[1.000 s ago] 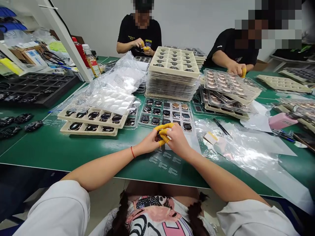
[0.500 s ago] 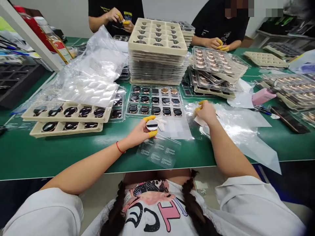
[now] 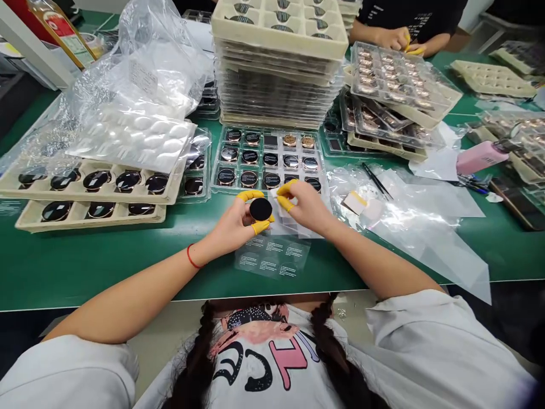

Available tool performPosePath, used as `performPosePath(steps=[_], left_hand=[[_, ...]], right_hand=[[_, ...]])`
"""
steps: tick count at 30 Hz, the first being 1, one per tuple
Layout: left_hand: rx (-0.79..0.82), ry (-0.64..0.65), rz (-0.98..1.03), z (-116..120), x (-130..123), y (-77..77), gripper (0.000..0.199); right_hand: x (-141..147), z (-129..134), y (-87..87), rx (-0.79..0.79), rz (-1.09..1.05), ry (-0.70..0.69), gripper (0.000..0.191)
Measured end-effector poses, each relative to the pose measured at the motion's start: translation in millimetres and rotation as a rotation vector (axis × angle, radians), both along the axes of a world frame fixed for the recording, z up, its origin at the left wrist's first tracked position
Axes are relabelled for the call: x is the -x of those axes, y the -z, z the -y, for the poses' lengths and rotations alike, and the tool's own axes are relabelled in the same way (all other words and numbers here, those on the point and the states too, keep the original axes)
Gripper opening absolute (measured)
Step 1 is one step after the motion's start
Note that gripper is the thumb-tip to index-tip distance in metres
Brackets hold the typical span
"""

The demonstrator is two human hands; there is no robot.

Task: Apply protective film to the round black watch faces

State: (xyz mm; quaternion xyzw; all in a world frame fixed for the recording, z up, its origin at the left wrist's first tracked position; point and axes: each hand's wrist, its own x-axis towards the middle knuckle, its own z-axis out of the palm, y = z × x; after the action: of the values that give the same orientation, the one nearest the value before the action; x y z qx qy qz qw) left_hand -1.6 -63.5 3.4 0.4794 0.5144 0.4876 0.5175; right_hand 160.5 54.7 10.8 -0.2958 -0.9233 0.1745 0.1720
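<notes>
My left hand (image 3: 232, 224), with yellow finger cots, grips a round, glossy black compact case (image 3: 260, 209) by its edge, flat face toward me. Close on its right, my right hand (image 3: 304, 204), also in yellow cots, pinches a small white piece (image 3: 273, 193) whose kind I cannot make out. Beneath the hands lies a clear sheet of printed labels (image 3: 272, 258). Just behind them is a clear plastic tray (image 3: 216, 165) holding several black round compacts and two gold-patterned ones at its back right; my right hand hides part of its front row.
A tall stack of trays (image 3: 276, 85) rises behind. Cream trays (image 3: 89, 218) with black compacts, partly under plastic wrap (image 3: 140, 136), are at left. On the right are tweezers (image 3: 377, 180), clear film (image 3: 430, 244), a pink bottle (image 3: 481, 157) and a co-worker's hands (image 3: 395, 40).
My right hand has come left from the plastic film to beside the compact and now pinches a white piece. The compact's face, shiny before, looks plain black. The view has tilted down.
</notes>
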Motion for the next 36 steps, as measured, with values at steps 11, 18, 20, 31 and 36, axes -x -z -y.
performPosePath(steps=[11, 18, 20, 31, 36], left_hand=[[-0.049, -0.019, -0.098, -3, 3, 8.4, 0.048], [-0.025, -0.063, -0.036, -4, 4, 6.4, 0.058], [-0.032, -0.036, -0.085, -4, 4, 7.7, 0.056], [-0.003, -0.093, -0.037, -5, -3, 4.3, 0.056], [-0.175, -0.058, 0.006, -1, 1, 4.5, 0.054]], right_hand=[[14, 22, 16.5, -0.385, -0.351, -0.228, 0.014], [3, 28, 16.9, -0.434, -0.394, -0.231, 0.014], [5, 34, 20.3, -0.486, -0.365, -0.282, 0.015], [14, 0, 21.7, -0.284, -0.155, 0.021, 0.025], [2, 2, 5.3, -0.091, -0.111, 0.109, 0.025]])
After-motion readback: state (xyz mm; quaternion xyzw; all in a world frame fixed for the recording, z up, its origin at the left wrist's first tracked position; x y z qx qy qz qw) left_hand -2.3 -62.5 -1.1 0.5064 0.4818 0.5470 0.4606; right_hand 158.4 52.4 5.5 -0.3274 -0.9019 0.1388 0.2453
